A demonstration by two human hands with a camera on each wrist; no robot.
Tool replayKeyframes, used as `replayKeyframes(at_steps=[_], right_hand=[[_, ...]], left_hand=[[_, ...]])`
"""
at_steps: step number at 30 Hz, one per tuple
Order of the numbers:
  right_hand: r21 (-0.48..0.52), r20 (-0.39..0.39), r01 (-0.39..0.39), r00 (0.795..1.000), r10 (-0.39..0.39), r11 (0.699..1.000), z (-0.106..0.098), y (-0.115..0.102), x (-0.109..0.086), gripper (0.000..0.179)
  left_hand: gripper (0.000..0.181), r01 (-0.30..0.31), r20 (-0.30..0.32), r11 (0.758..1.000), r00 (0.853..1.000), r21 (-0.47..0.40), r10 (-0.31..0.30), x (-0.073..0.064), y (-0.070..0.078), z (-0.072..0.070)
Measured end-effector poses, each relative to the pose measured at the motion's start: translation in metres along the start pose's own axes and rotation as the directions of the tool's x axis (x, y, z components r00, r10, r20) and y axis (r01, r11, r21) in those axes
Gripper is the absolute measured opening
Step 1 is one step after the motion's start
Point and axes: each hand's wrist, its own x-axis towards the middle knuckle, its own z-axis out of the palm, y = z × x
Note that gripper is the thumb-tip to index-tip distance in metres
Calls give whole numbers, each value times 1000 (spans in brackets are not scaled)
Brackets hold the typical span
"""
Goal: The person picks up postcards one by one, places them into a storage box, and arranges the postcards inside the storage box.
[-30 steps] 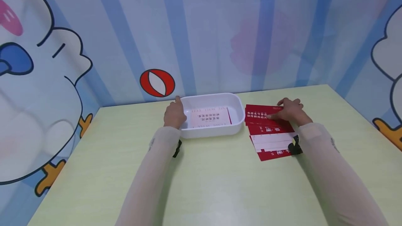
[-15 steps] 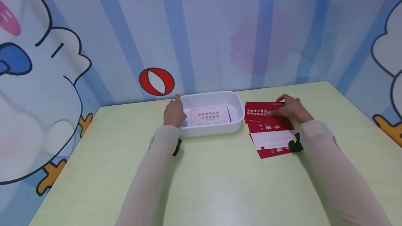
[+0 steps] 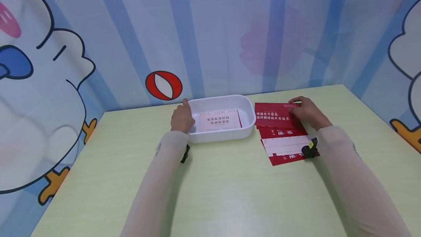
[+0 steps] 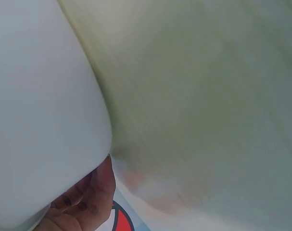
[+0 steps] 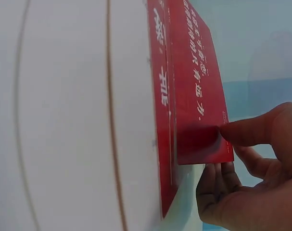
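My left hand [image 3: 182, 117] grips the left end of a white plastic tray [image 3: 227, 135]. In the left wrist view its fingers [image 4: 101, 187] bend round the tray's corner. Inside the tray lies a pale pink printed card [image 3: 219, 121] with a red edge. To the tray's right, my right hand [image 3: 308, 112] pinches the right end of a red card [image 3: 272, 114] printed with white characters. The right wrist view shows the thumb on the card's face, with the card tilted up from the other cards. Below it lie more red cards [image 3: 279, 161] and a white ruled card [image 3: 286, 145], overlapping one another.
The pale wooden tabletop [image 3: 223, 193] runs up to a blue striped cartoon backdrop [image 3: 223, 39] just behind the tray. The tray's right end stands right at the left edges of the cards.
The pinched red card has come up and slightly toward the tray, showing more of its printed face; my right hand has shifted a little to its end. My left hand stays on the tray.
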Motion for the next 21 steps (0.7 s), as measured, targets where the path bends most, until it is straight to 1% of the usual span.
replayKeyframes(at_steps=[8, 13, 17, 21], right_hand=[[131, -45, -6, 999, 12, 991, 4, -2, -1, 68], [202, -48, -3, 999, 13, 979, 4, -4, 1, 66], [223, -44, 5, 999, 5, 975, 2, -4, 0, 68], [233, -60, -4, 998, 18, 973, 1, -4, 0, 72]], left_hand=[[77, 0, 12, 1000, 1000, -15, 1, -2, 0, 0], [77, -5, 4, 1000, 1000, -11, 5, -3, 1, -2], [78, -5, -1, 1000, 1000, -11, 5, -2, 0, -1], [80, -9, -12, 1000, 1000, -6, 9, -2, 0, 1]])
